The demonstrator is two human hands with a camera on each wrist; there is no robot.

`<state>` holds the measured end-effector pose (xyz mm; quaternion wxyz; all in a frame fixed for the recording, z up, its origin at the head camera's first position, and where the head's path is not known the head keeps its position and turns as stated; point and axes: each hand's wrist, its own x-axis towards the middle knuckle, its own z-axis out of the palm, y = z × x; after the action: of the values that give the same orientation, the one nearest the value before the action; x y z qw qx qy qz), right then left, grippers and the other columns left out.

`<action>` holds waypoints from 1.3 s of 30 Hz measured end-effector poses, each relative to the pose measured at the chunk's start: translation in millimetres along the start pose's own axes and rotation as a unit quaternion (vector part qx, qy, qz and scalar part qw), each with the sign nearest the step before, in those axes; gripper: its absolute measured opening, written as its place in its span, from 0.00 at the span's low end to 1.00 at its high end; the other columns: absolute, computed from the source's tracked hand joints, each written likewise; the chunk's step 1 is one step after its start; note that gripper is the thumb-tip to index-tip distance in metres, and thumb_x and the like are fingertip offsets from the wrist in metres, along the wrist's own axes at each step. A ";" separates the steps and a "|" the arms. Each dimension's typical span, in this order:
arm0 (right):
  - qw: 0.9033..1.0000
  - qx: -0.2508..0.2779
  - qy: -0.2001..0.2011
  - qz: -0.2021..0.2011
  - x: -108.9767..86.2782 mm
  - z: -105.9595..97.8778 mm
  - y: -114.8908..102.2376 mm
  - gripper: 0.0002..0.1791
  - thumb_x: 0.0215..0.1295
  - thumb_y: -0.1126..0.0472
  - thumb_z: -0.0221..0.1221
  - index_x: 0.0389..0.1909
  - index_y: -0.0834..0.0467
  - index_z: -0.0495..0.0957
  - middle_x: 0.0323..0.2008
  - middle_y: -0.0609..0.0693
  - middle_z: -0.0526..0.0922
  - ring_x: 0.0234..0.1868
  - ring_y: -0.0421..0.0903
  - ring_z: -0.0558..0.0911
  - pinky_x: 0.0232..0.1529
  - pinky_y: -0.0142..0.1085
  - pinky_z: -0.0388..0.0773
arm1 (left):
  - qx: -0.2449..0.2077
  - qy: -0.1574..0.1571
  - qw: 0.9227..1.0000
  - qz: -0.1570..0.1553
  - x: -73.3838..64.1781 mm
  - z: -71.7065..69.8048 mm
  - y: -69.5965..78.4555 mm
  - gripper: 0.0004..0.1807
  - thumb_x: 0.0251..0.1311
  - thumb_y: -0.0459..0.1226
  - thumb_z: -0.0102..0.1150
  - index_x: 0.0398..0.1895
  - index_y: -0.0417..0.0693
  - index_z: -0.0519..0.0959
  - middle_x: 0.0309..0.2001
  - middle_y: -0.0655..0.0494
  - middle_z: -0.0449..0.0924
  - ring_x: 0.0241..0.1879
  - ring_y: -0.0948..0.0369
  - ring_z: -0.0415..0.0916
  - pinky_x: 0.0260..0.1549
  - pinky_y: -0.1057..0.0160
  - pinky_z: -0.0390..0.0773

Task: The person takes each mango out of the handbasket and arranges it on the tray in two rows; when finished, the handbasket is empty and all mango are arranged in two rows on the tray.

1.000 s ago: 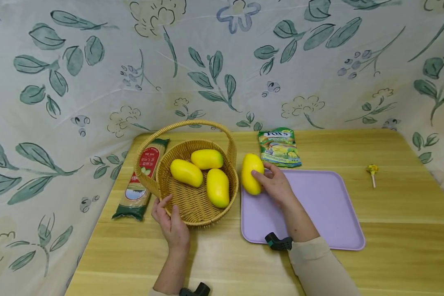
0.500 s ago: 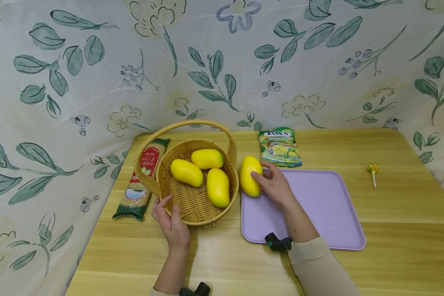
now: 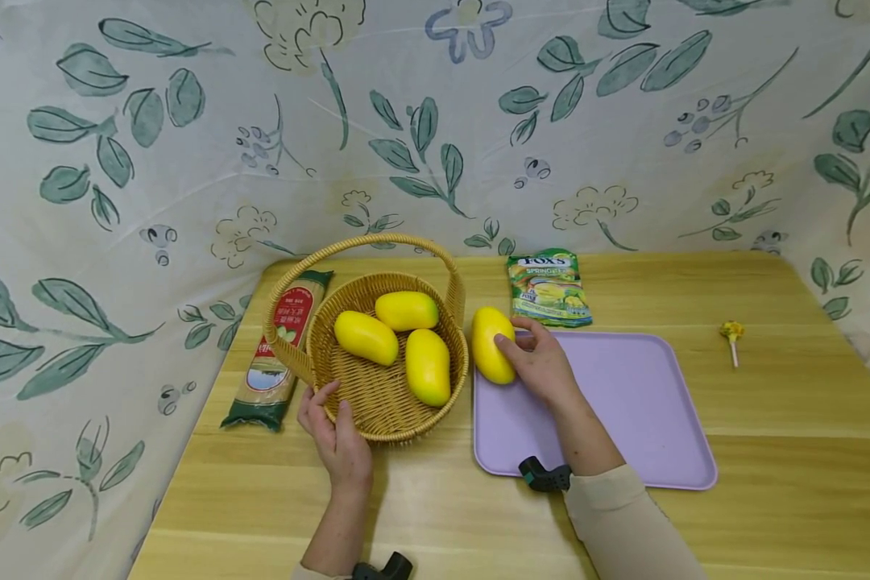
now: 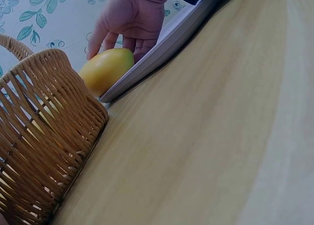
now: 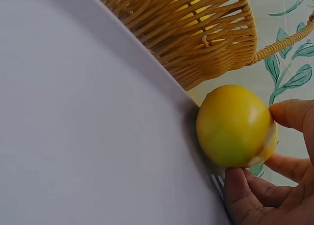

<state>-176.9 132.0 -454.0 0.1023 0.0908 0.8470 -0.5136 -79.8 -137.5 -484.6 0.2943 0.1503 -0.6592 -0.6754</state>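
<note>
In the head view, a yellow mango (image 3: 490,346) lies at the left edge of a lilac tray (image 3: 623,411). My right hand (image 3: 544,366) pinches its right side between thumb and fingers; the right wrist view shows the mango (image 5: 235,129) end-on, with fingertips against it. Left of the tray stands a round wicker basket (image 3: 366,415) with a tall handle and three yellow mangoes (image 3: 428,366) inside. My left hand (image 3: 342,451) holds the basket's near-left rim. Part of that hand's fingers is hidden by the basket, and the left wrist view barely shows them.
A long pasta packet (image 3: 279,354) lies left of the basket, partly behind its handle. Behind the tray is a green Fox's candy bag (image 3: 549,290). A yellow lollipop (image 3: 731,338) lies to the right on the wooden table (image 3: 790,483). A floral cloth rises behind.
The mango in my right hand has shifted very slightly toward me since a second ago. My left hand and the basket have stayed in place.
</note>
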 end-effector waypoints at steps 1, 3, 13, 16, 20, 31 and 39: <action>1.000 -0.004 0.002 0.001 -0.1 0.0 0.2 0.35 0.69 0.39 0.59 0.72 0.49 0.66 0.61 0.62 0.79 0.60 0.59 0.78 0.57 0.49 0.77 | 0.000 0.000 1.000 0.000 0.0 -0.1 -0.1 0.16 0.70 0.26 0.42 0.58 0.31 0.69 0.73 0.46 0.47 0.77 0.48 0.44 0.75 0.51 0.46; 1.000 -0.010 0.007 0.003 -0.1 0.3 0.1 0.35 0.69 0.39 0.59 0.72 0.49 0.66 0.60 0.62 0.80 0.59 0.59 0.78 0.56 0.49 0.77 | 0.000 -0.001 1.000 0.001 0.1 -0.1 -0.3 0.16 0.70 0.26 0.42 0.58 0.30 0.69 0.73 0.45 0.47 0.77 0.49 0.44 0.75 0.50 0.46; 1.000 -0.014 0.015 0.015 0.9 0.4 -1.5 0.35 0.69 0.40 0.58 0.72 0.50 0.65 0.60 0.62 0.79 0.60 0.59 0.78 0.59 0.51 0.76 | -0.003 -0.001 1.000 0.010 1.4 0.6 -1.9 0.16 0.70 0.25 0.42 0.58 0.28 0.67 0.73 0.44 0.47 0.77 0.49 0.43 0.74 0.49 0.47; 1.000 -0.018 0.015 0.017 0.4 0.1 -2.0 0.35 0.69 0.40 0.57 0.72 0.50 0.65 0.61 0.62 0.79 0.61 0.59 0.78 0.60 0.52 0.76 | -0.008 0.000 1.000 0.014 1.6 0.9 -1.8 0.16 0.70 0.25 0.42 0.58 0.27 0.67 0.72 0.43 0.47 0.76 0.48 0.43 0.74 0.46 0.46; 0.999 -0.025 0.012 0.017 -0.7 -0.6 -2.8 0.36 0.69 0.40 0.57 0.73 0.51 0.64 0.62 0.62 0.79 0.64 0.60 0.77 0.63 0.54 0.74 | -0.011 0.004 1.000 0.015 1.7 1.4 -1.7 0.16 0.69 0.25 0.42 0.57 0.27 0.67 0.72 0.43 0.48 0.76 0.48 0.45 0.74 0.45 0.45; 0.998 -0.062 0.027 0.008 -9.9 -9.9 -12.1 0.39 0.69 0.37 0.55 0.76 0.50 0.61 0.67 0.60 0.76 0.67 0.60 0.76 0.64 0.56 0.74 | 0.004 0.007 1.000 0.003 0.9 0.6 -2.3 0.16 0.67 0.25 0.45 0.57 0.28 0.68 0.73 0.43 0.48 0.77 0.47 0.44 0.75 0.43 0.43; 0.995 -0.076 0.056 -0.044 -35.3 -29.0 -35.9 0.40 0.70 0.38 0.56 0.77 0.50 0.59 0.69 0.59 0.75 0.66 0.61 0.77 0.60 0.57 0.78 | -0.018 0.024 1.000 -0.010 2.9 0.4 -0.8 0.15 0.64 0.24 0.49 0.54 0.27 0.69 0.73 0.43 0.50 0.76 0.47 0.46 0.75 0.46 0.46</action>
<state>-154.6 139.7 -400.9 0.0384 0.0741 0.8912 -0.4458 -82.5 -138.9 -484.8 0.3057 0.1676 -0.6385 -0.6861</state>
